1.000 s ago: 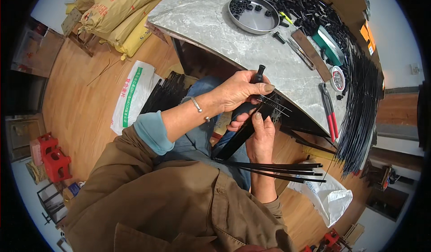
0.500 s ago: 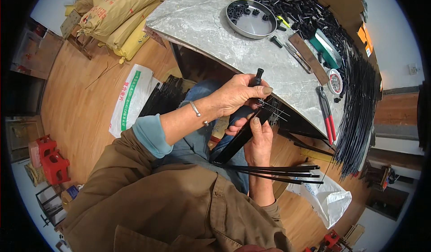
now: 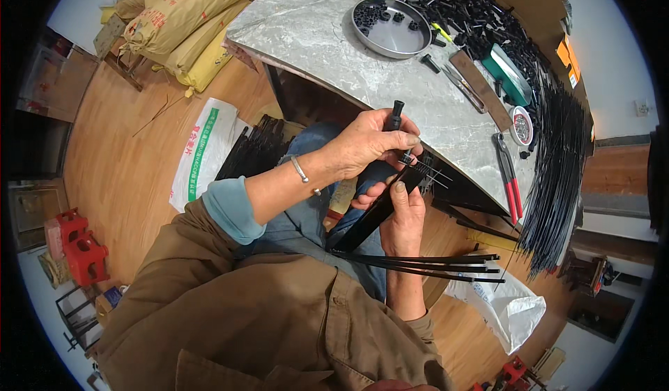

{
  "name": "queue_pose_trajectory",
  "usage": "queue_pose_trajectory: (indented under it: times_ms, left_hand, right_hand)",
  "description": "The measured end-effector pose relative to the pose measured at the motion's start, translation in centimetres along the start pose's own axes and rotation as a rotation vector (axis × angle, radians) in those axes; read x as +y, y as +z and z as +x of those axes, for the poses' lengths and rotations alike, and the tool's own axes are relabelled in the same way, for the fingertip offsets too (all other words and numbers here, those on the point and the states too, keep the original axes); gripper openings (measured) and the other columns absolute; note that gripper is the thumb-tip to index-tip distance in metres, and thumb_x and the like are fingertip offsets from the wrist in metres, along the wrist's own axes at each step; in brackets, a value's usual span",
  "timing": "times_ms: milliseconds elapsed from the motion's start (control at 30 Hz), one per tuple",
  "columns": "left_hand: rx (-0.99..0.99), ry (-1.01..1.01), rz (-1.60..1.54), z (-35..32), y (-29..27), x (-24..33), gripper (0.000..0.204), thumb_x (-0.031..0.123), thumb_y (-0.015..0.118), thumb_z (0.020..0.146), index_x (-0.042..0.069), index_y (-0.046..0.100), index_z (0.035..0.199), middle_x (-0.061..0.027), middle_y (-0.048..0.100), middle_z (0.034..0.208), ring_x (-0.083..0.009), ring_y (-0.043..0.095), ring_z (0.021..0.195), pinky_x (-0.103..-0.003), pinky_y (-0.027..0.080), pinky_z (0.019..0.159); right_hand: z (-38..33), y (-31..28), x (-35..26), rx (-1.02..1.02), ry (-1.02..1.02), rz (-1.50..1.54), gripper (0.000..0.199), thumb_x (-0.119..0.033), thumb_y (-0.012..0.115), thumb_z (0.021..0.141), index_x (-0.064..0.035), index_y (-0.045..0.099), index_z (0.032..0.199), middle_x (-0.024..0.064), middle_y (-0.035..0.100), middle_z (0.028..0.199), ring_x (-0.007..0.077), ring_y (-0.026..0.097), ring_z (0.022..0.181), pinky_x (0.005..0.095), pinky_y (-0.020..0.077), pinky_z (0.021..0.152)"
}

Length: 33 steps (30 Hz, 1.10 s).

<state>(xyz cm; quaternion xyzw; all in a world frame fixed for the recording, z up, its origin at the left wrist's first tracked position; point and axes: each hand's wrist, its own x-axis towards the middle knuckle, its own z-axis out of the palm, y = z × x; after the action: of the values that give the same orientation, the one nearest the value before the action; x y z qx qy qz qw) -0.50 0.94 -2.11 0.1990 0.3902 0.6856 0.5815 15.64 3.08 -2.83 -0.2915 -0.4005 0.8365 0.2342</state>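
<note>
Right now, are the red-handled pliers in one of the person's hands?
No, the pliers lie on the table, apart from both hands, which hold a black tool and a black bundle.

Round tray [image 3: 390,39] on table [image 3: 313,35] – sacks [image 3: 185,14] left – pliers [image 3: 511,182] right

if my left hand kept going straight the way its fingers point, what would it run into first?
Probably the thin wires at the top of the black strip held by your right hand. The left hand points right, toward the table edge beyond; depth is unclear.
</note>
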Motion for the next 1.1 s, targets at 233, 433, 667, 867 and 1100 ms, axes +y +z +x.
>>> queue_pose_trajectory:
  times_ms: [233, 433, 667, 867, 1100]
  left_hand:
    - [-0.022, -0.005, -0.078, 0.15, 0.05, -0.02, 0.021, 0.012, 0.063, 0.088, 0.001, 0.057, 0.104, -0.0128, 0.064, 0.099, -0.0195, 0.066, 0.087, -0.030, 0.055, 0.077]
    - [-0.013, -0.003, -0.063, 0.33, -0.20, -0.08, 0.020, 0.014, 0.065, 0.088, 0.001, 0.058, 0.101, -0.0105, 0.064, 0.096, -0.0194, 0.066, 0.087, -0.029, 0.055, 0.076]
    - [0.041, 0.024, -0.002, 0.08, 0.00, 0.06, 0.022, 0.015, 0.066, 0.087, 0.000, 0.058, 0.102, -0.0117, 0.065, 0.096, -0.0182, 0.066, 0.085, -0.028, 0.055, 0.072]
    - [0.031, 0.048, 0.033, 0.02, 0.08, 0.12, 0.023, 0.015, 0.064, 0.088, -0.001, 0.058, 0.104, -0.0130, 0.066, 0.098, -0.0179, 0.066, 0.086, -0.027, 0.054, 0.075]
    - [0.030, 0.063, 0.066, -0.09, 0.20, 0.18, 0.022, 0.014, 0.062, 0.089, -0.002, 0.058, 0.103, -0.0133, 0.066, 0.097, -0.0176, 0.066, 0.086, -0.027, 0.054, 0.077]
  right_hand:
    - [0.15, 0.04, 0.08, -0.004, -0.015, -0.016, 0.020, -0.022, 0.052, 0.097, -0.0038, 0.051, 0.104, 0.0105, 0.063, 0.082, 0.0224, 0.066, 0.070, 0.0415, 0.0594, 0.066]
    - [0.22, 0.00, 0.21, -0.004, -0.019, -0.007, 0.020, -0.022, 0.052, 0.097, -0.0035, 0.051, 0.104, 0.0106, 0.063, 0.081, 0.0224, 0.066, 0.070, 0.0415, 0.0593, 0.066]
    - [0.14, 0.14, 0.07, -0.014, -0.020, 0.005, 0.023, -0.021, 0.051, 0.097, -0.0026, 0.050, 0.111, 0.0102, 0.062, 0.082, 0.0217, 0.066, 0.070, 0.0417, 0.0593, 0.066]
    - [0.24, -0.19, 0.13, -0.011, -0.014, -0.004, 0.022, -0.022, 0.051, 0.097, -0.0026, 0.050, 0.108, 0.0097, 0.062, 0.082, 0.0217, 0.066, 0.071, 0.0430, 0.0592, 0.068]
    - [0.34, -0.18, 0.17, -0.012, -0.010, 0.004, 0.020, -0.023, 0.052, 0.097, -0.0033, 0.051, 0.104, 0.0095, 0.062, 0.082, 0.0218, 0.066, 0.071, 0.0438, 0.0591, 0.068]
